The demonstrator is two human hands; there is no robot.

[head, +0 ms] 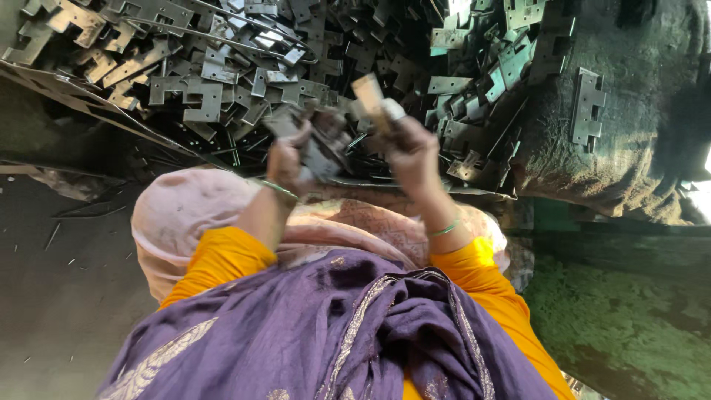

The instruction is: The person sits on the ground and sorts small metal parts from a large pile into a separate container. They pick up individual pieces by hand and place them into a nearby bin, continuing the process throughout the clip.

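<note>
My left hand point(287, 159) is closed around a small bunch of grey stamped metal plates point(324, 148), held just above my lap. A little to the right, my right hand point(412, 157) grips one flat notched metal plate point(370, 100) that sticks up out of the fingers. The hands are close together, a short gap apart, over the near edge of a large heap of the same plates point(222, 74). Each wrist wears a thin green bangle. Orange sleeves and a purple scarf point(333, 333) fill the bottom of the view.
The heap of plates spreads across the whole far side. A dark, coarse sack mound point(637, 133) rises at the right with one plate point(589, 107) lying on it. Pink cloth point(178, 215) covers my lap. Dark floor point(59, 296) with scattered bits lies at left.
</note>
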